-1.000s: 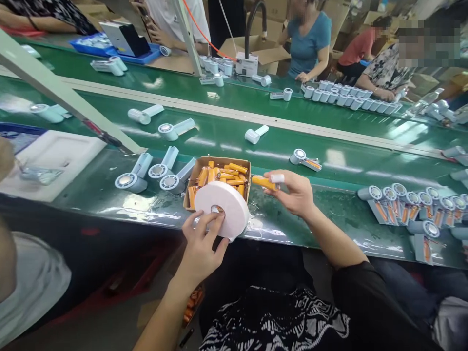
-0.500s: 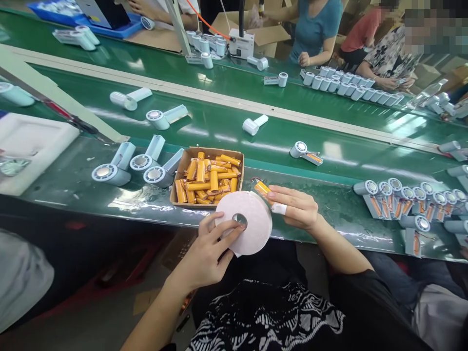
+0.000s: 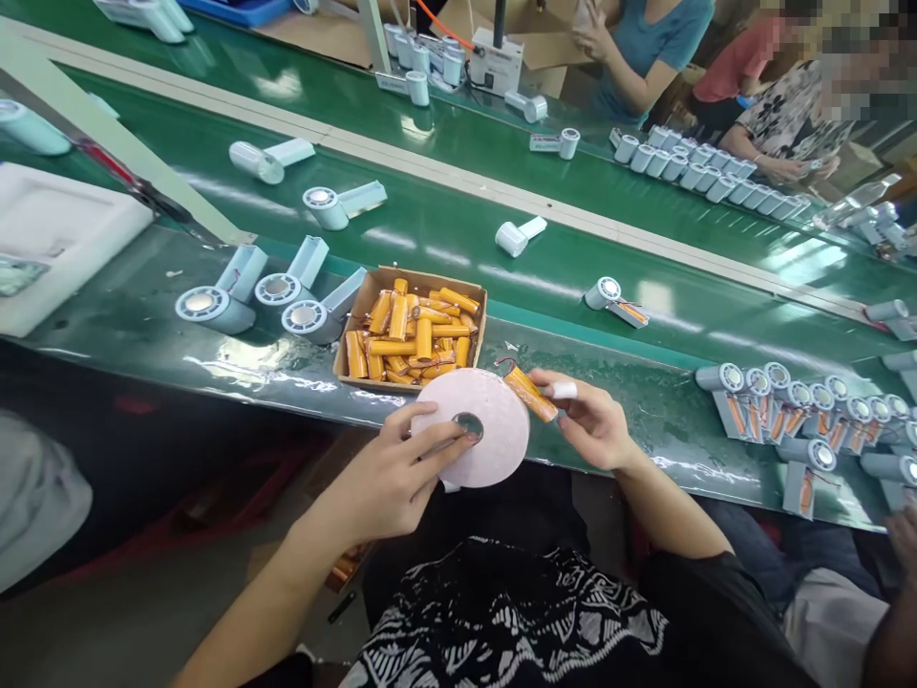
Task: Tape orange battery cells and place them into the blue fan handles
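Observation:
My left hand (image 3: 401,468) grips a roll of white-faced tape (image 3: 494,444), with fingertips at the hole in its core. Close to the roll's right edge, my right hand (image 3: 591,416) pinches an orange-wrapped battery (image 3: 531,394) with a thin wire at its upper end. A white wrap covers one finger of that hand. Just behind the roll stands a cardboard box (image 3: 339,368) holding many similar orange batteries (image 3: 422,339). Whether the battery touches the tape, I cannot tell.
Light blue fan housings (image 3: 305,317) stand left of the box. More housings with orange batteries in their handles (image 3: 759,392) crowd the right. Beyond runs a green conveyor (image 3: 430,210) carrying scattered housings. A white foam tray (image 3: 78,229) lies far left; other people sit across the line.
My right hand has turned and opened its grip somewhat, so more of the battery shows, tilted beside the roll. My left hand keeps hold of the tape roll. The camera view has shifted slightly.

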A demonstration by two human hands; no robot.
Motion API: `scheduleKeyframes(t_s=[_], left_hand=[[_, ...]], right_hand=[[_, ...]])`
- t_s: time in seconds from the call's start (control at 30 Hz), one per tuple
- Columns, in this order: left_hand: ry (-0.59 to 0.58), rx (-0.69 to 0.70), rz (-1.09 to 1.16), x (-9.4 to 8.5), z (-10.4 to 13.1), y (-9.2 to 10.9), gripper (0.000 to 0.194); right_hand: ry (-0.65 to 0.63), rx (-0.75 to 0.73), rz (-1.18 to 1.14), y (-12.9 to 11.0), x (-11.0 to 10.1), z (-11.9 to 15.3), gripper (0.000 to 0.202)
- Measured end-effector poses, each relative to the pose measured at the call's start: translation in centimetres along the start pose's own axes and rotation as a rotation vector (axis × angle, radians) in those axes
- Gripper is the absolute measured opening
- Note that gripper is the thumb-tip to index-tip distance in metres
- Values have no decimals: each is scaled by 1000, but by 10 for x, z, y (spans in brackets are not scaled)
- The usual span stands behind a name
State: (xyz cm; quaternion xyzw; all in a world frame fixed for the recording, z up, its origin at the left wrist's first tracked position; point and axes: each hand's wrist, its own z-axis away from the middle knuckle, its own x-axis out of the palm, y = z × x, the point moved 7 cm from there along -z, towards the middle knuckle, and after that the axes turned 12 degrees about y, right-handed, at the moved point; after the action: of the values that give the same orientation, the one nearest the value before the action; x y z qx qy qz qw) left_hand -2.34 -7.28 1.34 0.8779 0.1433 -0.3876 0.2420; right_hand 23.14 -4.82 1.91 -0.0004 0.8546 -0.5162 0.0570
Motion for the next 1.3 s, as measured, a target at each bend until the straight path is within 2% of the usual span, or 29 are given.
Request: scheduleKeyframes(t_s=[0.07,0.13,0.2,0.27,0.3,0.37,0.43,0.57,0.63,0.7,0.77,0.83,0.9,0.97,1.03,1.1,1.17,1.23,1.27,1.3], left_hand=[[-23,72,-67,-7,-3,0,59],[-63,157,-126,-13,-9,0,65],[-111,242,-176,-15,-16,1,70],[-146,300,-212,-13,-23,-1,73],[-146,323,-229,-11,-26,-1,73],[-123,344,-274,-3,-29,0,72],[-50,312,-325,8,-29,2,69],[124,91,-332,34,-25,10,71],[190,18,-331,46,-24,18,74],[227,-18,-334,55,-27,28,72],[230,-26,-277,63,-32,38,70],[231,-16,-175,70,-40,45,67],[216,11,-102,80,-49,47,62],[107,55,-76,98,-61,43,57],[-137,84,-49,123,-74,34,57],[-434,51,20,145,-89,19,67],[-646,-10,113,155,-113,3,74],[-708,-71,158,160,-154,-19,54],[-691,-109,142,163,-180,-35,41],[-656,-160,101,167,-208,-54,37]], right_hand=[[-25,259,-87,6,1,1,50],[-75,442,-75,8,2,-3,60],[-165,530,28,6,0,-11,57],[-253,534,150,4,-4,-20,44],[-253,522,184,4,-7,-24,37],[-130,500,146,8,-14,-26,32],[134,483,-2,19,-20,-18,39],[788,351,-243,49,-18,36,46],[982,289,-240,58,-10,62,48],[1019,286,-174,62,-7,71,53],[995,308,-122,61,-23,64,55],[983,271,-86,51,-58,47,51],[1005,133,-24,30,-105,30,48],[1056,1,16,11,-146,24,49],[1111,-4,-25,7,-171,32,55],[1143,66,-91,15,-179,51,59],[1153,109,-106,24,-178,75,58],[1178,117,-88,29,-179,97,55],[1199,119,-76,31,-181,105,54],[1223,123,-65,32,-184,111,53]])
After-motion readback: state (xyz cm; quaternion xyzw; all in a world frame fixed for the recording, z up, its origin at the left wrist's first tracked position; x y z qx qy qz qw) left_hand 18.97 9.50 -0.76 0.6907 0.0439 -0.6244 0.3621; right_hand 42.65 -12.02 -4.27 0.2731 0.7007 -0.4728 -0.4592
